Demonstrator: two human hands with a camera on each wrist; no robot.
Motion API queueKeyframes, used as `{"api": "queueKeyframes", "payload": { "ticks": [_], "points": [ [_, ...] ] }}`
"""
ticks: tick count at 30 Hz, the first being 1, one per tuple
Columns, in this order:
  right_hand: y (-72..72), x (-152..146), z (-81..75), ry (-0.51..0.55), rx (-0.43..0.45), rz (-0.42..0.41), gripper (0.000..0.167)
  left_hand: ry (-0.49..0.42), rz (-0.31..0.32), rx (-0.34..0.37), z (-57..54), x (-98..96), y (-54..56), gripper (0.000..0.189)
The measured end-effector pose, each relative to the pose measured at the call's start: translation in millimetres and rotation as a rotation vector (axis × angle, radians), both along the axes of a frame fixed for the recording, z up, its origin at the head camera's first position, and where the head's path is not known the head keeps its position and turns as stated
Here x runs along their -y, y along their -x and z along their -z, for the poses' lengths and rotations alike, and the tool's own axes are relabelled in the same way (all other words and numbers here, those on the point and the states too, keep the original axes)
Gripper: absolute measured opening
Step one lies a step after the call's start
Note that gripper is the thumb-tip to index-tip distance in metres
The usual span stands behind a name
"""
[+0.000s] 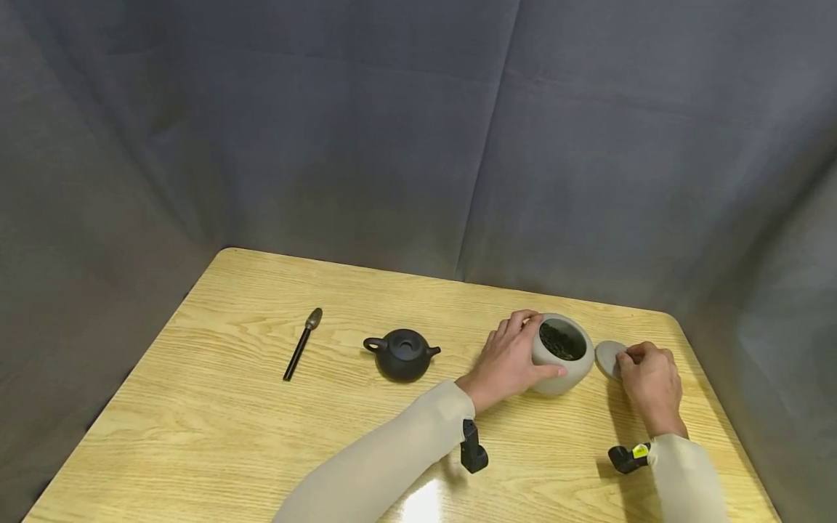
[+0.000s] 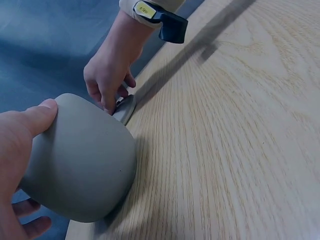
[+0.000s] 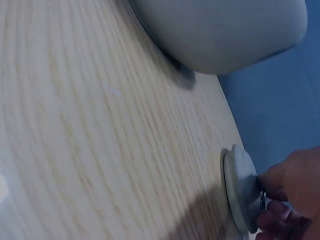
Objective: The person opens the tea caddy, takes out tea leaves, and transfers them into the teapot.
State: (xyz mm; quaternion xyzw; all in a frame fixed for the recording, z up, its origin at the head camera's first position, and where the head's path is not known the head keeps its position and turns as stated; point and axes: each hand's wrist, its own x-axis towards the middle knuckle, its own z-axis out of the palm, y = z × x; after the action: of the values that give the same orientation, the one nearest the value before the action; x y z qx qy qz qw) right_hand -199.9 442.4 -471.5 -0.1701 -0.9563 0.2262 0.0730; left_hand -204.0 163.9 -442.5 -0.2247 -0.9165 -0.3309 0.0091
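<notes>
A round grey jar (image 1: 561, 378), its mouth uncovered and dark dry leaves (image 1: 561, 341) inside, stands on the right part of the table. My left hand (image 1: 508, 362) grips it from the left, with the thumb on the near side and the fingers round the far side. To the right of the jar, my right hand (image 1: 654, 383) pinches the small knob on top of a flat grey lid (image 1: 608, 357). In the right wrist view the lid (image 3: 242, 187) lies low at the tabletop, knob side up.
A small dark teapot (image 1: 404, 356) with its lid on sits left of the jar, spout towards my left hand. Farther left lies a black-handled scoop (image 1: 301, 349) with a metal head. Grey curtains (image 1: 366, 145) hang behind the wooden table (image 1: 216, 421) and at its sides.
</notes>
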Motion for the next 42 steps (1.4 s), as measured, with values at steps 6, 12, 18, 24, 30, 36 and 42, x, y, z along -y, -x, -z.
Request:
{"api": "queueKeyframes", "payload": {
  "ticks": [6, 12, 18, 24, 30, 36, 42],
  "points": [
    [3.8, -15, -8.7, 0.114, 0.121, 0.001, 0.044, 0.018, -0.003, -0.004, 0.2, 0.3, -0.7, 0.094],
    [10.1, -22, -21.5, 0.332, 0.316, -0.023, 0.052, 0.016, -0.003, -0.005, -0.4, 1.6, -1.1, 0.094],
    [10.1, -18, -28.4, 0.287, 0.315, -0.023, 0.048, 0.013, -0.003, -0.002, 0.1, 0.8, -0.9, 0.094],
    [9.9, -8, -21.3, 0.061, 0.084, -0.058, 0.027, 0.007, -0.006, 0.0, 1.2, 0.2, -0.9, 0.094],
    [9.5, 3, -28.1, 0.011, -0.127, -0.066, 0.019, 0.01, -0.005, -0.007, 1.3, 0.8, -0.2, 0.094],
    [0.9, 20, -60.3, 0.02, -0.256, -0.087, 0.023, 0.004, -0.001, -0.008, 0.1, 2.9, 0.6, 0.095],
    [-10.9, 41, -87.2, 0.026, -0.285, -0.103, 0.027, 0.0, 0.007, -0.009, -0.7, 2.0, -0.5, 0.094]
  ]
}}
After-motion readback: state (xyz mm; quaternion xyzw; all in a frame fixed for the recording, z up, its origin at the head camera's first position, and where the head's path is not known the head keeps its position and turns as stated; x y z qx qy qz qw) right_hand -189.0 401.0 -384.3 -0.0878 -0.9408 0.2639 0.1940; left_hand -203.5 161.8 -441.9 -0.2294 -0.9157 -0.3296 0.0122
